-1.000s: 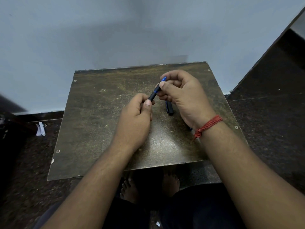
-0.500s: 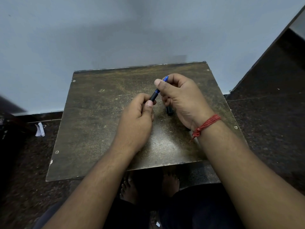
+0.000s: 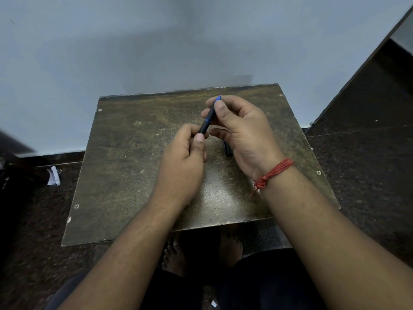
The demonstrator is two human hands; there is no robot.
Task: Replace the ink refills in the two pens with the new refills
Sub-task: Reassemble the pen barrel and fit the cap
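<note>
Both hands hold one dark pen above the small table.
If the two halves come apart suddenly, small inner parts may fall to the floor. The left hand grips the lower barrel in curled fingers; the right hand pinches the blue-tipped upper end between thumb and fingers. A second pen lies on the table, half hidden under the right hand.

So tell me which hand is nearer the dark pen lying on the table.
Right. The right hand is directly over the dark pen, partly hiding it; the left hand sits off to its left, gripping the other pen.
</note>
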